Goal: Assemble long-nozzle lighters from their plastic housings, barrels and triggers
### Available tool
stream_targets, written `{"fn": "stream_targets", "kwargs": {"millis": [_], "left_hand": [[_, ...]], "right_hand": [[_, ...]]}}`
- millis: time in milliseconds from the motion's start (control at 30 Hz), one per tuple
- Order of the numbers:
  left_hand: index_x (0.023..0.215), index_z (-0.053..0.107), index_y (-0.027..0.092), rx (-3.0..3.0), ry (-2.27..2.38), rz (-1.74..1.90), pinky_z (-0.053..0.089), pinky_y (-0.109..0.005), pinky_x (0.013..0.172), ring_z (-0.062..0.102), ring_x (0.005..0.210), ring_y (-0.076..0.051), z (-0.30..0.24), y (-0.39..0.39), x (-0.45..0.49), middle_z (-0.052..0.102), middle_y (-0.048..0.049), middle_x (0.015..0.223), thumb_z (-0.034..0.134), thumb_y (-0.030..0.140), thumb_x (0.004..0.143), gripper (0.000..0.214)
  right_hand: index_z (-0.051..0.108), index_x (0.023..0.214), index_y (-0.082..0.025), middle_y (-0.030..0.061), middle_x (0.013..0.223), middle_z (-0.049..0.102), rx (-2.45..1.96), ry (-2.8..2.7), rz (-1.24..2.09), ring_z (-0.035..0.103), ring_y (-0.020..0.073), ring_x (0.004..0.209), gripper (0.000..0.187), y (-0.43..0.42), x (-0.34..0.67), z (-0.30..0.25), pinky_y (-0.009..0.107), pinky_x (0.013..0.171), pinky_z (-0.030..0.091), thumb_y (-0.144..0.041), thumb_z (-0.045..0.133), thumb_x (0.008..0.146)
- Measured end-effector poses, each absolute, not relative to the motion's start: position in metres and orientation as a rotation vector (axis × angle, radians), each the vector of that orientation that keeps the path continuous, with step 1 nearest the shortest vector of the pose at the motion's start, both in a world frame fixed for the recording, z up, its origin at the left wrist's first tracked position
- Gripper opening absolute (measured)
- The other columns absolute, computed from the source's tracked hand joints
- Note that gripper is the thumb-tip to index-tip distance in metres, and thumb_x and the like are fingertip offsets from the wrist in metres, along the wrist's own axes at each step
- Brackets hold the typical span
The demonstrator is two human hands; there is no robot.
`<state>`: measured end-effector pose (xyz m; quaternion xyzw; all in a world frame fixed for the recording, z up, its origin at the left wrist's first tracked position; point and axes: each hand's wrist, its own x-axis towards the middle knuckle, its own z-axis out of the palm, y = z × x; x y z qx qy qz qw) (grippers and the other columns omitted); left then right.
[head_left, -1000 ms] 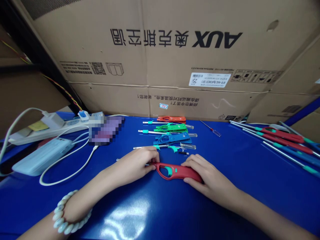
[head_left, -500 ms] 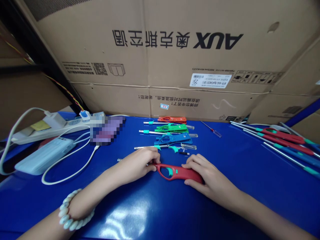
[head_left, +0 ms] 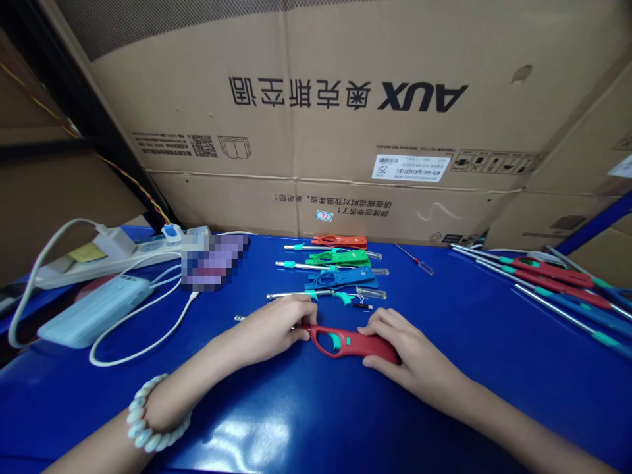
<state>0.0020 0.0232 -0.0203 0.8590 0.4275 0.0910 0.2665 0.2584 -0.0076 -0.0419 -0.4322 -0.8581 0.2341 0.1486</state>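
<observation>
A red long-nosed lighter (head_left: pixel 345 343) with a teal trigger lies on the blue table (head_left: pixel 469 342) in front of me. My left hand (head_left: pixel 274 326) is closed over its metal nose end, where the tube meets the red body. My right hand (head_left: pixel 402 342) grips the rear of the red handle, fingers curled over the top. Both hands press it against the table. Just behind it lie loose lighter parts: an orange shell (head_left: pixel 340 241), a green shell (head_left: pixel 340 257), a blue shell (head_left: pixel 343 278) and metal tubes with teal collars (head_left: pixel 296 295).
Large cardboard boxes (head_left: pixel 345 131) wall off the back of the table. A white power strip (head_left: pixel 99 253), a pale power bank (head_left: pixel 93 309) and white cables lie at the left. Several assembled lighters (head_left: pixel 553 280) lie at the right. A small screwdriver (head_left: pixel 417 261) rests near the boxes.
My view has shifted slightly, so everything sits a little lower and left-shifted in frame. Both hands stay on the red lighter in the same grip.
</observation>
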Motion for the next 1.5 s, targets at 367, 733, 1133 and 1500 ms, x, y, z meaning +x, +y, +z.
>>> {"fn": "stream_targets", "kwargs": {"millis": [367,733,1133,1500], "left_hand": [[0.094,0.064,0.017,2.263,0.986,0.344,0.043,-0.029,0.082,0.057,0.089,-0.016,-0.008,0.02,0.002,0.06,-0.0023,0.095,0.058,0.015,0.087,0.01],[0.102,0.065,0.018,2.345,1.032,0.418,0.044,-0.031,0.08,0.06,0.089,-0.019,-0.012,0.016,0.009,0.068,-0.0034,0.096,0.061,0.02,0.087,0.016],[0.096,0.06,0.016,2.645,1.022,0.46,0.041,-0.035,0.079,0.059,0.081,-0.02,-0.02,0.013,0.011,0.065,-0.0044,0.088,0.055,0.02,0.09,0.009],[0.101,0.058,0.016,2.78,1.035,0.584,0.041,-0.035,0.078,0.059,0.081,-0.02,-0.022,0.009,0.013,0.065,-0.0052,0.089,0.049,0.022,0.094,0.013]], "right_hand": [[0.056,0.095,-0.023,0.0016,0.099,0.061,-1.249,-2.275,0.831,0.059,0.0187,0.091,0.011,-0.008,0.262,-0.034,0.029,0.079,0.045,-0.021,0.061,0.086],[0.053,0.093,-0.024,-0.0025,0.076,0.065,-1.287,-2.295,0.685,0.06,0.0166,0.064,0.003,-0.01,0.261,-0.031,0.025,0.058,0.04,-0.023,0.053,0.09],[0.054,0.095,-0.023,0.0006,0.087,0.068,-1.264,-2.341,0.427,0.06,0.0196,0.073,0.006,-0.009,0.263,-0.037,0.03,0.066,0.044,-0.021,0.053,0.09],[0.056,0.094,-0.021,0.0038,0.083,0.069,-1.151,-2.32,0.185,0.063,0.0187,0.07,0.007,-0.008,0.265,-0.04,0.03,0.064,0.046,-0.023,0.049,0.092]]}}
